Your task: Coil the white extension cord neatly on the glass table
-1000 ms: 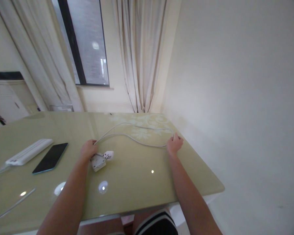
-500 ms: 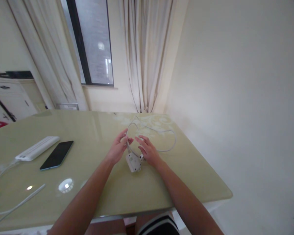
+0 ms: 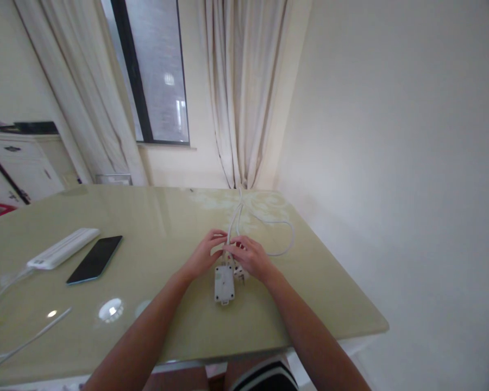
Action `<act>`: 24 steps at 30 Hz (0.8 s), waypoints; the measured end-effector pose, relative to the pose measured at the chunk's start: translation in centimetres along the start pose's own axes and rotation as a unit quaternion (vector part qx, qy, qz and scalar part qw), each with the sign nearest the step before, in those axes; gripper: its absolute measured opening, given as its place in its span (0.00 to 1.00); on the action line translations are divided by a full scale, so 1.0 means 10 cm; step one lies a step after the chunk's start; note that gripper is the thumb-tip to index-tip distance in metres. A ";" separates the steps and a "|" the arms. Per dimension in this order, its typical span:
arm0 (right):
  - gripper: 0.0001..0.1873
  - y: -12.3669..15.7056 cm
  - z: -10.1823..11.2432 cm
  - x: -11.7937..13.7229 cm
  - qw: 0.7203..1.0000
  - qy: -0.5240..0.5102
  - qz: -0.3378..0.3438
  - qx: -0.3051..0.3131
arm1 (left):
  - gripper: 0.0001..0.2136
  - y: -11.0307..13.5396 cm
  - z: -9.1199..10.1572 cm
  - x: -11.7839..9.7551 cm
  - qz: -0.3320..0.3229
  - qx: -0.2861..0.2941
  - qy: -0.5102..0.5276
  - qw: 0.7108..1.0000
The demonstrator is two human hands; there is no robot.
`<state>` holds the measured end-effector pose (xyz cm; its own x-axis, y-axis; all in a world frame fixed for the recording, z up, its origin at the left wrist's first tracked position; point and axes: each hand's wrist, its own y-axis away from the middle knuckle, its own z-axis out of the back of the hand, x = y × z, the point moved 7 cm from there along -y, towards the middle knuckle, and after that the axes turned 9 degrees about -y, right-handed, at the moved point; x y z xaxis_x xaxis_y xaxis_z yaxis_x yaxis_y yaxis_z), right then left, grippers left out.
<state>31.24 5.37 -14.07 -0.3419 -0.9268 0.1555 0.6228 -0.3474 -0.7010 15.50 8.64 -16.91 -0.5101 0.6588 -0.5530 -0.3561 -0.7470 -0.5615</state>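
A small white plastic box (image 3: 224, 284), perhaps an adapter or small power strip, lies on the table with its short end toward me. Just beyond it, my left hand (image 3: 206, 254) has its thumb and fingers closed on the white power cord (image 3: 230, 228). My right hand (image 3: 250, 256) meets it from the other side, fingertips pinching the same cord. A plug with metal prongs (image 3: 239, 273) sits right of the box, below my right hand. The cord runs away from me in a narrow loop, and a wider loop curves off to the right. My fingertips partly hide where it enters the box.
On the left of the glossy table (image 3: 179, 320) lie a long white power strip (image 3: 65, 248) and a dark phone (image 3: 95, 259). A loose white cable (image 3: 32, 338) crosses the near left corner. A wall (image 3: 391, 163) stands close along the right edge.
Both hands have come together on the cord. The box has turned straight and shifted toward me. The cord's loop has narrowed, its strands drawn together beyond my hands.
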 end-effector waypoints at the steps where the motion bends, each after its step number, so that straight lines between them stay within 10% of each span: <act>1: 0.18 0.01 0.04 -0.03 0.999 -0.021 -0.014 -0.028 | 0.12 0.02 -0.03 0.01 -0.013 0.011 -0.047 0.999; 7: 0.16 0.10 0.44 -0.24 0.935 -0.167 -0.127 -0.287 | 0.08 0.05 0.11 0.01 -0.082 -0.043 -0.180 0.979; 14: 0.24 0.23 0.56 -0.64 0.771 -0.397 -0.240 -0.436 | 0.24 0.20 0.53 0.32 0.185 -0.254 -0.020 0.949; 21: 0.28 0.22 0.26 -0.70 0.637 -0.604 -0.364 -0.311 | 0.16 0.25 0.68 0.48 0.233 -0.450 0.321 0.800; 24: 0.27 0.22 0.26 -0.69 0.623 -0.626 -0.373 -0.284 | 0.12 0.28 0.71 0.57 0.246 -0.479 0.365 0.760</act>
<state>36.76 10.70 -14.89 0.6518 -0.0456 0.7570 0.1474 -0.9715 -0.1854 6.05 9.67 -17.21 0.2968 0.4561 -0.8390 0.6483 -0.7413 -0.1737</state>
